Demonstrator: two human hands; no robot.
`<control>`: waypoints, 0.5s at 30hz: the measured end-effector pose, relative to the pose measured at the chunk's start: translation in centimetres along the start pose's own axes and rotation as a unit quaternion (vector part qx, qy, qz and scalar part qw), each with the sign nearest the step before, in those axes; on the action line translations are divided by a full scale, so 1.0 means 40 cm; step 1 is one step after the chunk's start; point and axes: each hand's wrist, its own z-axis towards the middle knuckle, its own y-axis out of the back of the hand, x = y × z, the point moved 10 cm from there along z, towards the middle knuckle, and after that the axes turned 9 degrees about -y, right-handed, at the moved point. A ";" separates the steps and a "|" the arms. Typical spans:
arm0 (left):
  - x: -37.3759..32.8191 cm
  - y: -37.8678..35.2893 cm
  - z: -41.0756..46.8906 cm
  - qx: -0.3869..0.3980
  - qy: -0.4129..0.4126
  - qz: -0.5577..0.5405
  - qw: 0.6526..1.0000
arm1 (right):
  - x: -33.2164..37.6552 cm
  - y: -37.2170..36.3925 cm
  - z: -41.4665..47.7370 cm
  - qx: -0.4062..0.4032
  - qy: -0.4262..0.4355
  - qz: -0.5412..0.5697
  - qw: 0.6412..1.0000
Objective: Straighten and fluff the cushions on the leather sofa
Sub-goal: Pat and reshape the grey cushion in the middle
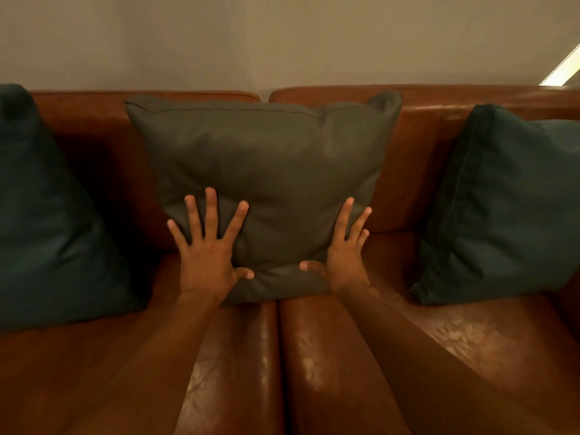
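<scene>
A brown leather sofa (329,356) fills most of the view, its two seat cushions meeting in a seam that runs straight toward the camera, its backrest split in two against a plain pale wall (282,36).

The grey-green centre cushion (266,171) is the landmark here. It stands upright on the seat, straddling the seam, leaning back against the backrest with its broad face toward the camera and its piped top edge running roughly level, left to right. It is close to square, so no long axis stands out; the top right corner pokes up into a small ear.

Left of it, well apart, a dark teal cushion (47,215) slumps against the backrest, partly cut off by the frame edge. Right of it, also apart, a second dark teal cushion (502,208) stands tilted, its face turned toward the centre cushion.

The left hand (208,249) lies flat on the centre cushion's lower left face, fingers spread wide, thumb pressing a dent near the bottom edge (nothing is pinched or gripped). The right hand (342,251) is likewise open, splayed along the lower right edge, thumb on the front face and fingers at the side.
</scene>
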 end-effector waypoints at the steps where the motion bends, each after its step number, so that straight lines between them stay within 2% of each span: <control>1: -0.001 0.005 -0.005 -0.002 -0.003 0.005 1.000 | -0.001 0.004 -0.006 0.003 0.001 -0.005 1.000; 5: -0.003 0.039 -0.028 -0.014 -0.038 0.028 0.999 | -0.011 0.052 -0.032 -0.009 0.002 -0.025 1.000; 10: 0.026 0.124 -0.036 -0.041 -0.082 0.065 0.994 | 0.046 0.141 -0.068 -0.046 0.054 -0.049 0.996; 15: 0.068 0.194 -0.025 -0.001 -0.056 0.096 0.994 | 0.126 0.188 -0.108 -0.072 0.087 -0.167 0.979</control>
